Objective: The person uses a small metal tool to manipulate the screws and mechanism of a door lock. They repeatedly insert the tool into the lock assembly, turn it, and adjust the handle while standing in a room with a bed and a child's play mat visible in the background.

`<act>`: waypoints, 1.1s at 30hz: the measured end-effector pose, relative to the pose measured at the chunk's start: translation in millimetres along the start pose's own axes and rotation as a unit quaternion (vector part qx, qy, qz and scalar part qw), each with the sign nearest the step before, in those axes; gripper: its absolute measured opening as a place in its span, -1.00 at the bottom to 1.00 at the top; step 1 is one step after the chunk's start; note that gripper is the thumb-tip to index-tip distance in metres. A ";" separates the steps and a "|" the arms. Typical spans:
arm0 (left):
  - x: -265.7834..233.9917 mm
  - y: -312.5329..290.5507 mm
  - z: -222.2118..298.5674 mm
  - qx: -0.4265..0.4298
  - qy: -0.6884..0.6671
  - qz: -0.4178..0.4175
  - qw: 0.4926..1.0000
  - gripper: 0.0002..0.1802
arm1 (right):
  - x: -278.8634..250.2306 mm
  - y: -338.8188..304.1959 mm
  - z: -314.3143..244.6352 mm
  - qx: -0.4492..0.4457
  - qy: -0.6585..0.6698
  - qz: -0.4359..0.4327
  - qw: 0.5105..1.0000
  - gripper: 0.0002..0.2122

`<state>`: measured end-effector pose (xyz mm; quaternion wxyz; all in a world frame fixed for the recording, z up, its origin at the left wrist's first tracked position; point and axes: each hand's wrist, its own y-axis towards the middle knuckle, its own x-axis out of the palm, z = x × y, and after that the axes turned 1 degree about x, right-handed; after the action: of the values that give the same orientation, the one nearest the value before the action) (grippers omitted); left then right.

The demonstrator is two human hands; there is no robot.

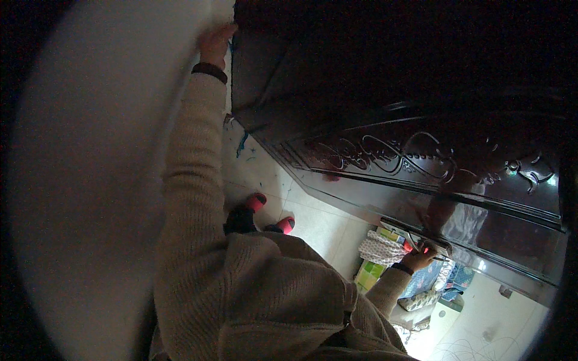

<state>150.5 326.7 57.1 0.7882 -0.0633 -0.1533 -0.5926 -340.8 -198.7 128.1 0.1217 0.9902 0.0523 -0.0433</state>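
My left hand [217, 45] is raised along the pale wall, at the back edge of a large dark wooden cabinet [265, 90]. Its fingertips reach the cabinet's edge, but they are dim and blurred. Lower right, my right hand [419, 257] closes on a long pale bar [395, 230] with a cable and a red glow beside the fingers. The bar resembles a power strip, and it lies against the cabinet's glossy front ledge. My fingers cover part of it.
A pale wall [108, 150] stands close on my left. Bits of dark debris [242, 144] lie on the tiled floor [325, 222] by the cabinet's corner. Below my right hand are patterned cloths [382, 248] and a light green box [442, 313]. Red slippers [257, 203] are on my feet.
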 end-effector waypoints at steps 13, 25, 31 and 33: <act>-3.7 7.8 26.2 -0.013 -0.116 -0.088 0.989 -0.81 | 1.4 -8.1 0.1 -0.162 -0.246 -0.031 0.955 -0.82; 11.5 -6.9 74.9 0.002 -0.284 -0.086 0.955 -0.80 | -7.7 7.6 11.3 -0.138 -0.166 -0.030 0.976 -0.72; 10.9 -11.4 104.5 0.011 -0.221 -0.152 0.963 -0.82 | 5.3 -2.6 -4.5 -0.039 -0.112 -0.024 0.993 -0.69; 10.0 -7.9 104.0 0.017 -0.231 -0.169 0.958 -0.83 | 13.8 -8.4 -12.9 -0.003 -0.013 0.015 1.000 -0.73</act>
<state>128.1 344.5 157.9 0.6203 -0.1580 -0.3501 -0.6839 -327.2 -186.1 137.2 0.1256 0.9899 0.0362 -0.0542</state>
